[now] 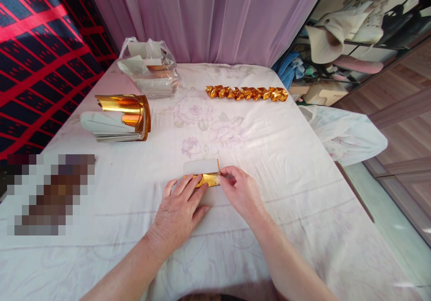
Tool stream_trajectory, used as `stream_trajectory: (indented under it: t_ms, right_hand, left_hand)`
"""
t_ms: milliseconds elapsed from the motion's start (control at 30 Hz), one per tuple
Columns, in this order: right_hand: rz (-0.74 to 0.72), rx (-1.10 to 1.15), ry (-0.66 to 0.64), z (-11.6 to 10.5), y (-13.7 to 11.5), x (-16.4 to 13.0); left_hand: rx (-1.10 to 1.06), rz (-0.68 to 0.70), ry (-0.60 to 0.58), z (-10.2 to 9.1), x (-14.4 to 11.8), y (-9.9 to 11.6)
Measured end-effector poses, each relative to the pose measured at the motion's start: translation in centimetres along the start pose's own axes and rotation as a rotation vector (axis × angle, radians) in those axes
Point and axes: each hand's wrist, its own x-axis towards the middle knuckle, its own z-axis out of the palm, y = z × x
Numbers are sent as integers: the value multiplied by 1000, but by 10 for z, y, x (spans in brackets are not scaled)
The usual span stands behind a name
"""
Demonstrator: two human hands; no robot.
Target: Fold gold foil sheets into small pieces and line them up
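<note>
So the gold foil strip [208,179] sits flat on the white tablecloth [269,157], right at the near edge of a white paper slip [201,166]. My left hand [178,211] is spread, fingers pressing the strip's left end down. My right hand [240,191] pinches its right end. Beyond the strip is a chain of folded gold pieces [247,93]; far left of it, a stack of gold sheets [121,117] and a plastic bag [150,67].

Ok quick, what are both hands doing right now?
Left hand: open, fingers flat, pressing down the gold paper strip.
Right hand: closed, pinching the strip's right end.
</note>
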Motion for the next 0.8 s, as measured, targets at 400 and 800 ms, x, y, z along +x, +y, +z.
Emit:
stream_trajectory:
  t_ms: [400, 800]
  right_hand:
    - [13, 315, 114, 12, -3, 0]
    - [-116, 138, 188, 14, 0, -4]
  left_hand:
    - [11, 1, 7, 1, 0, 0]
    - [5, -9, 1, 2, -1, 1]
